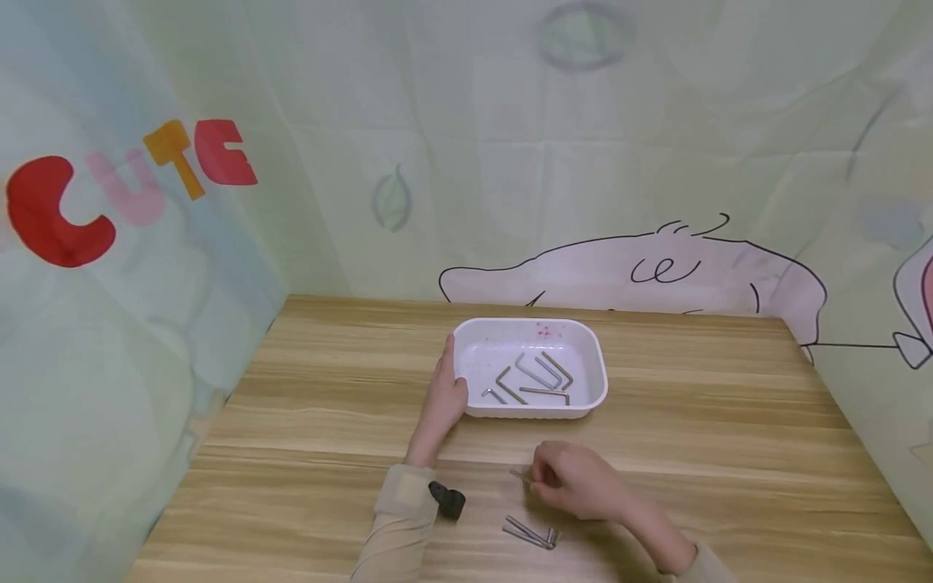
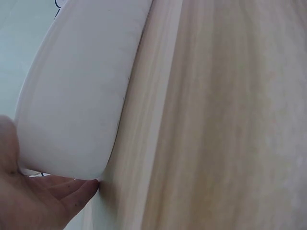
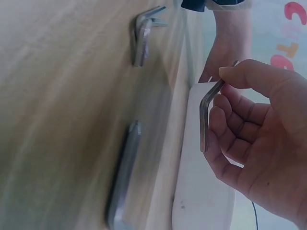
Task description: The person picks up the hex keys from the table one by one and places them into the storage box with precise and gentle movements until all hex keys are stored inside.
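My left hand [image 1: 445, 395] grips the left end of a white plastic tray [image 1: 528, 411], thumb at the rim and fingers along the outer wall. The left wrist view shows the fingertips at the tray's lower edge. Inside the tray lie several hex keys [image 1: 544, 391], silver and brownish. My right hand [image 1: 579, 482] is over the table in front of the tray. Between its thumb and fingers it pinches an L-shaped hex key [image 3: 204, 120] by one arm. Nearer the front, more loose hex keys [image 1: 526, 532] lie on the wood, partly overlapping.
The wood-grain table [image 1: 328, 389] carries all of this. Behind and beside it hangs a pale curtain [image 1: 350, 162] with cartoon drawings and coloured letters. A black strap piece [image 1: 448, 500] sits at the left sleeve cuff.
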Tool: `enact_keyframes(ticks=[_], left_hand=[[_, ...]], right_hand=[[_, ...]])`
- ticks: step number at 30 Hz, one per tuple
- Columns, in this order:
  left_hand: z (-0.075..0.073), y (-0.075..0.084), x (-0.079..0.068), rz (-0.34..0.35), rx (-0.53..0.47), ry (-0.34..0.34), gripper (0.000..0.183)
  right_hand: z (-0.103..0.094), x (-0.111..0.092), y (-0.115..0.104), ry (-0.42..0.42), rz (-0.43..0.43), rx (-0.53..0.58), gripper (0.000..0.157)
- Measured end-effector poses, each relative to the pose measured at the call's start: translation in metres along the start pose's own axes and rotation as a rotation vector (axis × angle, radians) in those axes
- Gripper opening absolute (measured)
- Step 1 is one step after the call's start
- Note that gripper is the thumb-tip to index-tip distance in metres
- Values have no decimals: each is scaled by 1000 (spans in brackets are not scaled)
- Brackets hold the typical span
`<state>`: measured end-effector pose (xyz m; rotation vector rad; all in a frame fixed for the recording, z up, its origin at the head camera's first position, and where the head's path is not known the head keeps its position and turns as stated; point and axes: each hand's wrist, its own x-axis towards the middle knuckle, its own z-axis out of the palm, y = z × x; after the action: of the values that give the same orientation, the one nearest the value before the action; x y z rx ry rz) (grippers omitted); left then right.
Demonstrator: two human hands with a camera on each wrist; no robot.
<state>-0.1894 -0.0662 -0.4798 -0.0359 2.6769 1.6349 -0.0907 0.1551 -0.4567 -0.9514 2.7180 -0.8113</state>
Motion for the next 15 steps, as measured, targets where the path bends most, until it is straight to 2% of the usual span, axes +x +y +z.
enact_keyframes(ticks=[4, 10, 15], left_hand=[[0, 0, 0, 0, 0, -1, 73], [0, 0, 0, 4, -6, -1, 74], [0, -1, 0, -1, -14, 1, 74]], right_hand=[[-5, 5, -2, -2, -8, 30, 15], [-14, 11, -7, -35, 40, 77, 12], [-21, 17, -7, -12, 34, 91, 12]])
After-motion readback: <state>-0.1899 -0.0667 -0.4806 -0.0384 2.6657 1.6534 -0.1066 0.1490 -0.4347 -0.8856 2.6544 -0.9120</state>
